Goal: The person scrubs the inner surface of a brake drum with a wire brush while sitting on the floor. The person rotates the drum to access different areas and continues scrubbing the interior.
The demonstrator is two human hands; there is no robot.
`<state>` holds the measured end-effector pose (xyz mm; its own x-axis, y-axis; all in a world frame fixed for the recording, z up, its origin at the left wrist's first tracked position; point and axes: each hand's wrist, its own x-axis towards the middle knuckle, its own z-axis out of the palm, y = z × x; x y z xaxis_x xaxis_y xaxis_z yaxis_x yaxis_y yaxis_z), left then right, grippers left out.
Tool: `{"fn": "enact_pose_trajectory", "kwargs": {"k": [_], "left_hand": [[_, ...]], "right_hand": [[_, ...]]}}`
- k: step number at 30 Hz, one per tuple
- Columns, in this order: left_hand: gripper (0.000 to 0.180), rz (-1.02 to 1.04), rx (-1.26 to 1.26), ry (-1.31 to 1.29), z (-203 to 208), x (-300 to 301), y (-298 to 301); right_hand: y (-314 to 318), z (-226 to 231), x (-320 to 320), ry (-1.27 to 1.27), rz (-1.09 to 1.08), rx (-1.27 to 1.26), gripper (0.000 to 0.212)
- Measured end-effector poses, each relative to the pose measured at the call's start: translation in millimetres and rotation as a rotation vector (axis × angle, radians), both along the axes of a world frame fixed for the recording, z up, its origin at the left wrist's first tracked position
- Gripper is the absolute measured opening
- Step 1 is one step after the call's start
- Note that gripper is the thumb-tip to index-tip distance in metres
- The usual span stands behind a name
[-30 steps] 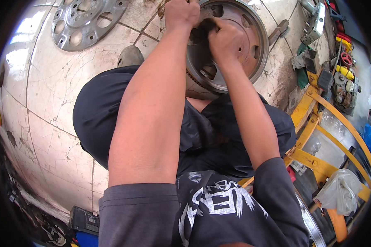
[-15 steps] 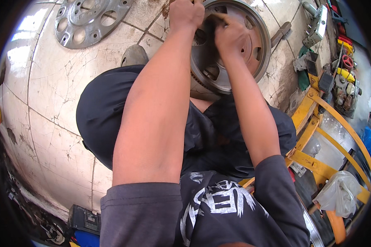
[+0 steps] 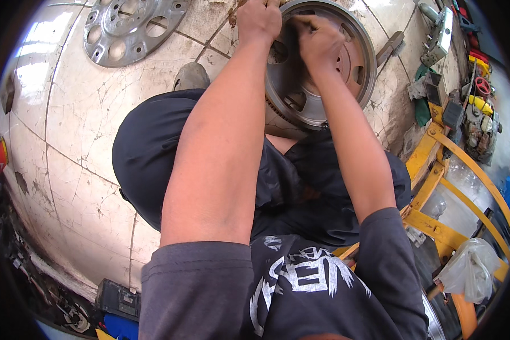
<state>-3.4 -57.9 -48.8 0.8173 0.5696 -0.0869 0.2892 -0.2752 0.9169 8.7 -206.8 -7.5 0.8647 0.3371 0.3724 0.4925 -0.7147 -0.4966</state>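
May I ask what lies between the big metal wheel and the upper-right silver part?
A brush lies between the wheel and silver part, in the head view.

Tiled floor (image 3: 79, 150), cracked and stained. Upper left: grey metal disc (image 3: 136, 41) pierced with round holes. Upper right: brush (image 3: 389, 48) on the floor. Right: yellow frame (image 3: 430, 225); translucent plastic bag (image 3: 469, 271) at its lower end. Lower left: black box (image 3: 117, 298) beside a blue object (image 3: 120, 327).

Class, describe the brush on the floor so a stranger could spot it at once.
Find the big round metal disc under the right hand. Just right of its rim, on the tiled floor, lies the brush, slanting up to the right. Unlike the disc, it has a brownish handle ending in bristles.
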Motion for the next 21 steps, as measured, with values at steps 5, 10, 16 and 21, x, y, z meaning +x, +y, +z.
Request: {"fn": "enact_pose_trajectory", "kwargs": {"k": [5,10,16,21], "left_hand": [[0.040,0.010,0.026,0.006,-6.3,-0.7,-0.3],[0.036,0.005,0.006,-0.014,-2.7,-0.5,-3.9],[0.044,-0.259,-0.022,0.143,9.8,3.9,25.8],[0.049,-0.452,-0.079,0.270,16.2,14.9,51.6]], "right_hand": [[-11.3,-0.6,-1.4,0.014,0.129,-0.009,0.022],[-13.9,-7.9,-9.7,-0.023,0.166,-0.039,0.019],[-4.8,0.9,-1.0,0.054,0.020,0.025,0.023],[-2.8,2.6,-5.7,0.005,0.177,-0.080,0.023]]}}
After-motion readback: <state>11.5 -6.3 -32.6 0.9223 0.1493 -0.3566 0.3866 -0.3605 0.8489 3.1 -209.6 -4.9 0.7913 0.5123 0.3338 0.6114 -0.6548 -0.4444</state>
